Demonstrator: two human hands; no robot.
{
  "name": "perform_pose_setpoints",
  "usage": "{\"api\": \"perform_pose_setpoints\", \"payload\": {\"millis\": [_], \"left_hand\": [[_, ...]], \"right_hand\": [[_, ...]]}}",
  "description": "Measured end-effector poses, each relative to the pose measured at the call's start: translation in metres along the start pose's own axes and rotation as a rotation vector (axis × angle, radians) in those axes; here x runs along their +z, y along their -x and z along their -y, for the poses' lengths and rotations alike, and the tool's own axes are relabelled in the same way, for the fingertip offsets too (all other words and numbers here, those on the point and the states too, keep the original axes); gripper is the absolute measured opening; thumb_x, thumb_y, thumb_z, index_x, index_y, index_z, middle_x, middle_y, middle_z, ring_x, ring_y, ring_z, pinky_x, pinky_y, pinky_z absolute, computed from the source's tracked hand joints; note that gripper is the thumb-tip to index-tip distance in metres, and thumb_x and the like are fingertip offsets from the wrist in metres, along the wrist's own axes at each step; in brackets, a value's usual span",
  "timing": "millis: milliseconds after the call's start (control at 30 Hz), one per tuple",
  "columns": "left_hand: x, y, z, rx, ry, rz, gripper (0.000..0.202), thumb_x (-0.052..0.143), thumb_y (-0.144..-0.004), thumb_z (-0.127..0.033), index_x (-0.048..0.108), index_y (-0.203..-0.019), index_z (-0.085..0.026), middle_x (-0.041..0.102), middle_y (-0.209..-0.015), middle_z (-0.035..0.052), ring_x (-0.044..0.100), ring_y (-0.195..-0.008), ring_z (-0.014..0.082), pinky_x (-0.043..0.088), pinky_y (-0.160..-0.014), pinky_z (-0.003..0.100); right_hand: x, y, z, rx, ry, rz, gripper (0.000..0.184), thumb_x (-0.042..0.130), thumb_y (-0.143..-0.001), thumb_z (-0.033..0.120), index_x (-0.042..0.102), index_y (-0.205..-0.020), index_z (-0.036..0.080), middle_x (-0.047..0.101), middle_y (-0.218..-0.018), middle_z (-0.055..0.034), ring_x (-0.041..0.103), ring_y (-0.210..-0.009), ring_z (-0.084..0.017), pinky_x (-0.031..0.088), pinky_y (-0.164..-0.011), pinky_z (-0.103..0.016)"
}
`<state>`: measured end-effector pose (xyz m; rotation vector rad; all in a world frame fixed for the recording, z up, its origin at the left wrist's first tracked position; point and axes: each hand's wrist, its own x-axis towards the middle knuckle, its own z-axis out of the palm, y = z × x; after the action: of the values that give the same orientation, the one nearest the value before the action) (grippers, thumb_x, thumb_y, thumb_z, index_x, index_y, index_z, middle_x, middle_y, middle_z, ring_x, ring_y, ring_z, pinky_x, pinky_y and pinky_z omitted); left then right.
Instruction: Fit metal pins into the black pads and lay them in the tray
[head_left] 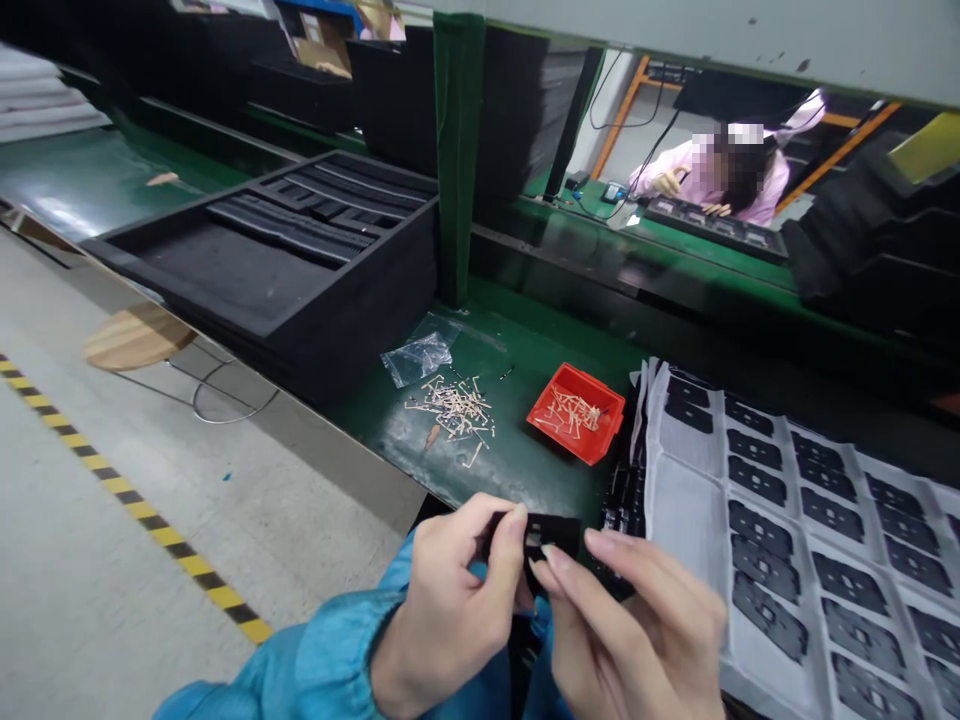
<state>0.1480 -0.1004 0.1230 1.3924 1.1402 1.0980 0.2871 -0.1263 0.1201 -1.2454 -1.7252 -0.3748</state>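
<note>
A small flat black plastic part [561,530] with a little cutout sits between my hands, above the near edge of the green bench. My left hand [469,590] pinches its left side between thumb and fingers. At its lower edge my right hand [622,620] has thumb and fingertip pressed together; whatever is in that pinch is hidden. Beyond the hands lies a loose pile of small cream-coloured strips with bent ends [457,408]. Right of the pile, a red plastic bin [609,430] holds more of these strips.
At right, a white compartmented tray [686,500] carries many black plastic parts [765,600]. A clear plastic bag [418,358] lies behind the pile. A large black foam box [360,300] and a green post [457,150] stand left. Across the bench a person [720,180] works.
</note>
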Motion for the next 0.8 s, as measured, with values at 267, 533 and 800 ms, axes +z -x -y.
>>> {"api": "perform_pose_setpoints", "payload": {"millis": [267, 533, 800], "left_hand": [[0.002, -0.010, 0.002, -0.169, 0.262, -0.037, 0.033, 0.055, -0.106, -0.041, 0.067, -0.088, -0.016, 0.064, -0.045, -0.0020, 0.063, -0.034, 0.0129, 0.052, -0.038, 0.016], [-0.001, -0.007, 0.001, 0.230, -0.238, -0.089, 0.016, 0.059, -0.098, -0.012, 0.074, -0.100, -0.019, 0.080, -0.080, 0.0010, 0.073, -0.058, 0.0100, 0.058, -0.058, 0.013], [0.004, -0.003, 0.006, 0.140, -0.029, -0.079, 0.018, 0.055, -0.103, -0.015, 0.071, -0.098, -0.021, 0.079, -0.073, -0.0016, 0.073, -0.052, 0.0109, 0.060, -0.053, 0.014]], "right_hand": [[0.009, 0.017, 0.002, 0.728, -0.474, -0.034, 0.038, 0.066, -0.096, 0.014, 0.064, -0.132, 0.026, 0.072, -0.110, -0.0062, 0.074, -0.095, -0.017, 0.063, -0.081, -0.029], [0.033, 0.006, 0.020, 0.957, -0.660, -0.061, 0.036, 0.078, -0.089, 0.026, 0.068, -0.124, 0.025, 0.075, -0.102, -0.0043, 0.077, -0.089, -0.012, 0.063, -0.078, -0.017], [0.038, -0.002, 0.024, 1.081, -0.776, -0.263, 0.014, 0.078, -0.090, 0.026, 0.071, -0.103, 0.027, 0.079, -0.085, 0.0031, 0.077, -0.071, -0.008, 0.060, -0.065, -0.010]]}}
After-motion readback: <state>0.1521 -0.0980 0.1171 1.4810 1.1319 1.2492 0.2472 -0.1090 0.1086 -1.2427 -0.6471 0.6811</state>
